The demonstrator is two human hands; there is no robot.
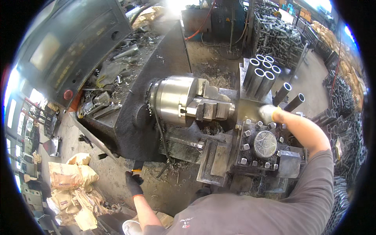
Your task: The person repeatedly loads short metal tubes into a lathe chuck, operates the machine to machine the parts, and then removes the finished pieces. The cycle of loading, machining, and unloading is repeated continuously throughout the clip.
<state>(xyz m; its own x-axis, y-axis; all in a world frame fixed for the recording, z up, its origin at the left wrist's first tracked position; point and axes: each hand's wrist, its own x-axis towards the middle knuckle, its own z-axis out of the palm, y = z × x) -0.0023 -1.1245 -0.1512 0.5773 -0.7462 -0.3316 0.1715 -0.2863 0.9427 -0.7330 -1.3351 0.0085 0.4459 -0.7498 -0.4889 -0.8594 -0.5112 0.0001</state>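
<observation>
My left hand (134, 184), in a black glove with an orange cuff, is beside a small yellow-orange piece (136, 170) under the machine's front corner. Its dark fingers blend together, so their grip is unclear. Over on the right, my right hand (268, 113), in a whitish glove, is smeared by motion above the square tool post (265, 144). Whether it holds anything cannot be made out. The lathe's steel chuck (176, 98), with stepped jaws (211, 107), lies left of that hand. Several upright steel tubes (260, 80) stand grouped just beyond it.
Two more tubes (288, 96) lean right of the group. Metal parts fill wire bins (274, 31) at the far right. Debris covers the headstock top (121, 70). Brown paper sacks (74, 176) lie on the floor at left. Bolt heads stick up around the tool post.
</observation>
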